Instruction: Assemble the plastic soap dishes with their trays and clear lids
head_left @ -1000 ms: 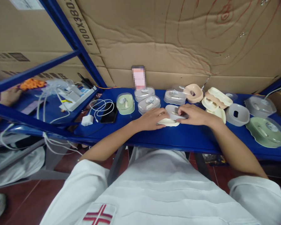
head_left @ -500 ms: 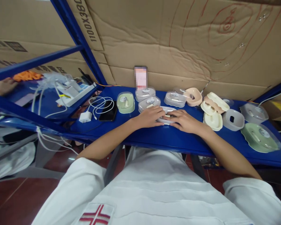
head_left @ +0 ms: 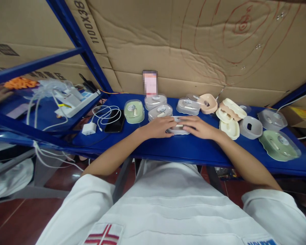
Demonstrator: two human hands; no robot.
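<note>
Although it is partly covered, one grey container sits at clock centre, on a blue tabletop. Left hand: clasping the nine-o'clock end. Right hand: fingers across the three-o'clock end; grip cannot be told. Step, as judged: two-handed handling; next move calls for level support. Surface: green container, ten o'clock; cream dish, three. Room: phone, eleven, against cardboard wall, twelve.

"1100X38" runs up the cardboard strip, and a red cross marks the shirt patch
</note>
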